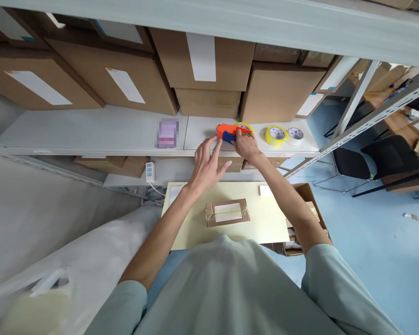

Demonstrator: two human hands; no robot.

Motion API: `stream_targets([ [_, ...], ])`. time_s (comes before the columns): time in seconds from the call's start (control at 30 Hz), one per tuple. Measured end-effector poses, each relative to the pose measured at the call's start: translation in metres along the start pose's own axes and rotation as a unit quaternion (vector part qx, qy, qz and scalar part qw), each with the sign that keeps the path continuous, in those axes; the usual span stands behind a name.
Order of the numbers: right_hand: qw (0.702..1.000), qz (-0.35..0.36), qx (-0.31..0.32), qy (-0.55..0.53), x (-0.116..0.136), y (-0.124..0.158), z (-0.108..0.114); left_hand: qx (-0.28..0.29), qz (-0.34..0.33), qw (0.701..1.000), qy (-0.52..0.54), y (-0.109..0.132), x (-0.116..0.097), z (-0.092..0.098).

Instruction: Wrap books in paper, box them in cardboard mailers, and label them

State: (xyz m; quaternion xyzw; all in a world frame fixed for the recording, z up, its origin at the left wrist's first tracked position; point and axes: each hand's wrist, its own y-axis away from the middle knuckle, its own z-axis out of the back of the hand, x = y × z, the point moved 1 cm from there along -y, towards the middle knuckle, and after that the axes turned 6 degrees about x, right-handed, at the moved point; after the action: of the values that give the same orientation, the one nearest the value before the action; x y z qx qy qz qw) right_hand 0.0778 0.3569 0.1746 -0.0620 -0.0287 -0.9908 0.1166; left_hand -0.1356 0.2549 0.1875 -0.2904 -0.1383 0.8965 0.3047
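My right hand (pixel 247 145) has its grip closed around an orange-and-blue tape dispenser (pixel 225 130), over the front part of the grey shelf (pixel 125 128), right of its middle. My left hand (pixel 208 160) reaches to the dispenser's left side from the shelf's front edge, its grip wide with fingers spread; I cannot tell whether the fingertips touch. Toward the shelf's right end lie a yellow tape roll (pixel 275 135) and, just beside it, a white tape roll (pixel 295 135). Cardboard boxes (pixel 209 101) line the shelf's back. Below and in front of the shelf, a taped, labelled carton (pixel 228 212) rests on my pale yellow table (pixel 192 235).
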Motion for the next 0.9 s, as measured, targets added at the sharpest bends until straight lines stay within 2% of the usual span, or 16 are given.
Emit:
stream_targets([
  [0.17, 1.000, 0.002, -0.019, -0.014, -0.009, -0.016, -0.023, 0.034, 0.045, 0.998, 0.019, 0.035, 0.014, -0.015],
  [0.23, 0.998, 0.009, -0.053, -0.028, -0.013, -0.012, -0.026, 0.056, 0.069, 0.995, 0.034, 0.055, 0.021, -0.024],
  [0.3, 0.994, 0.008, -0.095, -0.046, -0.017, 0.003, -0.029, 0.071, 0.101, 0.991, 0.051, 0.081, 0.030, -0.034],
  [0.37, 0.989, 0.006, -0.128, -0.069, -0.021, 0.033, -0.035, 0.081, 0.153, 0.982, 0.068, 0.113, 0.041, -0.045],
  [0.43, 0.985, 0.002, -0.138, -0.100, -0.023, 0.077, -0.050, 0.096, 0.235, 0.963, 0.086, 0.149, 0.049, -0.058],
  [0.53, 0.982, -0.020, -0.107, -0.156, -0.023, 0.154, -0.090, 0.153, 0.376, 0.905, 0.130, 0.201, 0.052, -0.079],
  [0.6, 0.978, -0.065, -0.056, -0.192, -0.022, 0.203, -0.123, 0.200, 0.428, 0.868, 0.154, 0.225, 0.046, -0.090],
  [0.7, 0.960, -0.150, 0.038, -0.234, -0.013, 0.258, -0.171, 0.251, 0.442, 0.847, 0.157, 0.240, 0.028, -0.104],
  [0.77, 0.944, -0.184, 0.082, -0.260, -0.002, 0.279, -0.194, 0.265, 0.447, 0.843, 0.141, 0.241, 0.015, -0.111],
  [0.83, 0.936, -0.206, 0.086, -0.271, 0.012, 0.290, -0.209, 0.272, 0.453, 0.842, 0.109, 0.239, 0.004, -0.117],
  [0.9, 0.933, -0.225, 0.065, -0.273, 0.023, 0.293, -0.218, 0.283, 0.461, 0.838, 0.069, 0.237, -0.003, -0.123],
])
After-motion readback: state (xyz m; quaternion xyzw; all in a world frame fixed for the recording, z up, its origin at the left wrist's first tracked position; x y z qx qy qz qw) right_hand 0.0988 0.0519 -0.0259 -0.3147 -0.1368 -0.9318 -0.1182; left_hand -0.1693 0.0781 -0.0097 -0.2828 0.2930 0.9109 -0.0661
